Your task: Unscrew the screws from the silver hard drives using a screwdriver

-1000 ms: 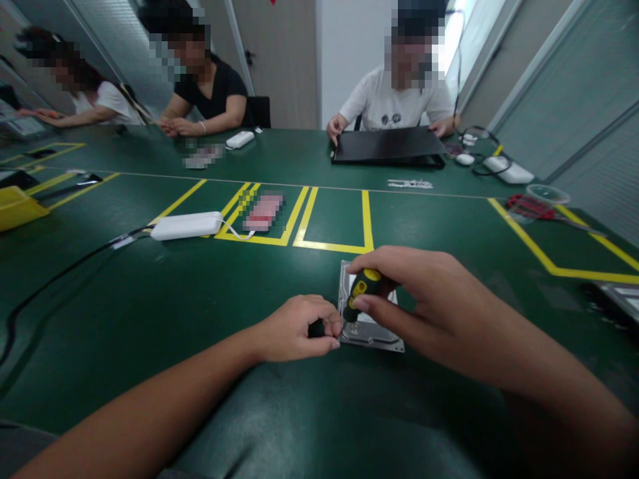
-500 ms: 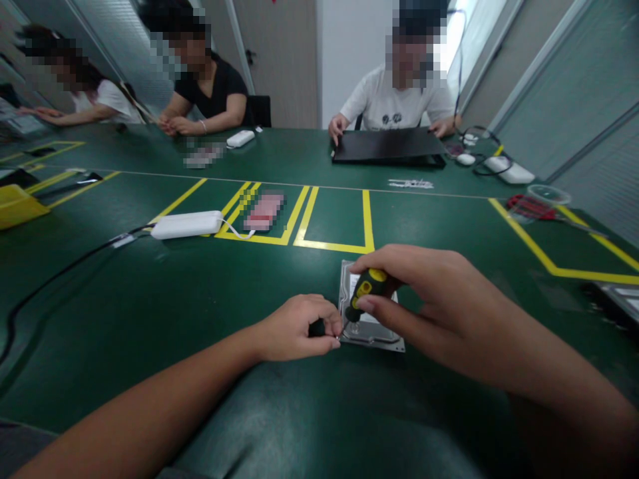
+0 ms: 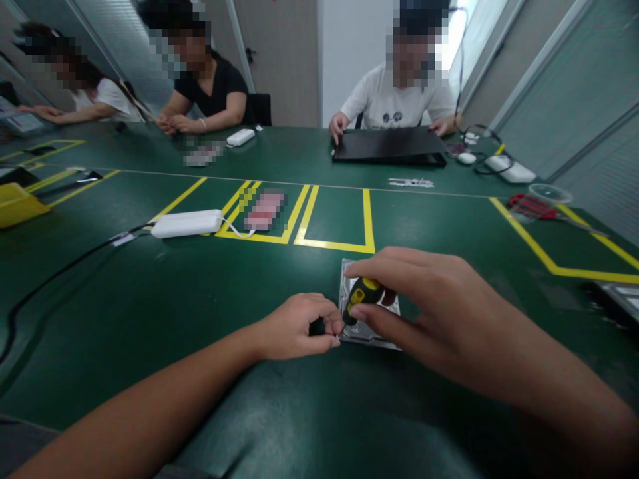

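A silver hard drive (image 3: 374, 338) lies flat on the green table in front of me, partly covered by my hands. My right hand (image 3: 399, 296) grips a black and yellow screwdriver (image 3: 360, 299) between thumb and fingers. The screwdriver slants down to the drive's near left corner, and its tip is hidden. At that same corner, my left hand (image 3: 307, 326) is closed, thumb and fingertips pinching the drive's edge. A tiny shiny spot shows between those fingertips, too small to name.
A white power strip (image 3: 187, 224) with a black cable sits at left, by a blurred pinkish phone (image 3: 264, 209). Yellow tape (image 3: 334, 246) marks the table. Another drive (image 3: 619, 293) lies at right. Across the table, one person holds a black panel (image 3: 389, 146); two others sit left.
The screwdriver has turned and tipped slightly in my right hand, its handle shifting a little left and down. My left hand and the drive stay nearly in place.
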Action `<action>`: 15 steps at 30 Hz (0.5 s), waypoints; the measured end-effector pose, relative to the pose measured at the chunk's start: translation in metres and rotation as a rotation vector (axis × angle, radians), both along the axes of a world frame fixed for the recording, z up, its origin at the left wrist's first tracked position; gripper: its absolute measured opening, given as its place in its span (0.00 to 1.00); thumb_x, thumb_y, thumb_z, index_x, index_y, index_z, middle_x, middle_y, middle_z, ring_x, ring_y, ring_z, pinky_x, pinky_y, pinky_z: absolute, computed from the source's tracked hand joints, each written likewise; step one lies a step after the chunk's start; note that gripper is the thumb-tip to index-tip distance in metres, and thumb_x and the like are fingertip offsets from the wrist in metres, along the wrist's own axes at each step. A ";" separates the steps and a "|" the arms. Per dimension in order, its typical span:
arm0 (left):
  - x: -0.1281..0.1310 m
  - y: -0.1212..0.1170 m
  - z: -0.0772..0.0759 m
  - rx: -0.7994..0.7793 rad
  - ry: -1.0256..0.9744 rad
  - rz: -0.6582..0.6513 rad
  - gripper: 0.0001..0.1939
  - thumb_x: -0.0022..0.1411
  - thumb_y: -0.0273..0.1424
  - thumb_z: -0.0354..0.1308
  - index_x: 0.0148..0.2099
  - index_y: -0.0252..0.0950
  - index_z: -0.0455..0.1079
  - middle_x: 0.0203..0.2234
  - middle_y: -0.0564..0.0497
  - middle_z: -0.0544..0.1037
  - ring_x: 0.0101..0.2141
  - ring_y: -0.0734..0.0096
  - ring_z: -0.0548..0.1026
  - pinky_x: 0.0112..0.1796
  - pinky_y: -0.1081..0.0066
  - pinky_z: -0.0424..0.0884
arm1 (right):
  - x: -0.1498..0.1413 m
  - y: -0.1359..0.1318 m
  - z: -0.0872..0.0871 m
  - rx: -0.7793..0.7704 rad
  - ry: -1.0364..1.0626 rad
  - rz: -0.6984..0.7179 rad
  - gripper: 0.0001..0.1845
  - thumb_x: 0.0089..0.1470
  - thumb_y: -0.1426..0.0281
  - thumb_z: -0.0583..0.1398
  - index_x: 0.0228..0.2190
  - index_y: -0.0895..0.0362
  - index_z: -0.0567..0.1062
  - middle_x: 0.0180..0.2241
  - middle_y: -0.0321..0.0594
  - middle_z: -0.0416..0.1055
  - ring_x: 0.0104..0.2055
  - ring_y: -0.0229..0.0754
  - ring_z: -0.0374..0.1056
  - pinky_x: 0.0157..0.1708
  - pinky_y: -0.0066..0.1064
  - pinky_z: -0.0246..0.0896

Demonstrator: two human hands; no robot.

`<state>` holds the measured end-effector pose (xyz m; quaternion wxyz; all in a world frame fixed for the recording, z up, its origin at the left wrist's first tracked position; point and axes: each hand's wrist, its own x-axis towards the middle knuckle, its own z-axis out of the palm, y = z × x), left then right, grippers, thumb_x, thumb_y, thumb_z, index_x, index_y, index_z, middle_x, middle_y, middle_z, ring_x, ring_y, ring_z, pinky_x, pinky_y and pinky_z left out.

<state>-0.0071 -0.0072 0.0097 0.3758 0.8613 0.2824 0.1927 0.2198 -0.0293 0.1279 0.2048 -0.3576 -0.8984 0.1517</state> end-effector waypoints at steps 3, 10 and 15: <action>0.000 0.000 -0.002 -0.004 -0.014 0.004 0.04 0.59 0.28 0.62 0.38 0.36 0.71 0.30 0.55 0.76 0.33 0.72 0.73 0.41 0.71 0.67 | -0.001 -0.004 0.003 0.025 -0.009 -0.015 0.10 0.64 0.67 0.56 0.42 0.56 0.75 0.38 0.39 0.73 0.36 0.37 0.67 0.35 0.30 0.58; -0.001 -0.001 -0.003 -0.033 -0.041 0.012 0.04 0.60 0.29 0.61 0.38 0.36 0.71 0.31 0.54 0.77 0.33 0.71 0.74 0.40 0.70 0.69 | -0.004 -0.005 0.008 0.046 -0.013 0.005 0.12 0.65 0.66 0.55 0.34 0.56 0.76 0.33 0.39 0.71 0.32 0.35 0.65 0.30 0.29 0.57; 0.000 -0.001 -0.005 -0.003 -0.025 0.011 0.04 0.59 0.28 0.61 0.39 0.36 0.72 0.32 0.54 0.77 0.35 0.71 0.74 0.41 0.70 0.68 | -0.001 -0.008 0.006 0.060 0.054 -0.029 0.11 0.62 0.64 0.58 0.44 0.55 0.75 0.36 0.39 0.74 0.34 0.37 0.68 0.32 0.29 0.61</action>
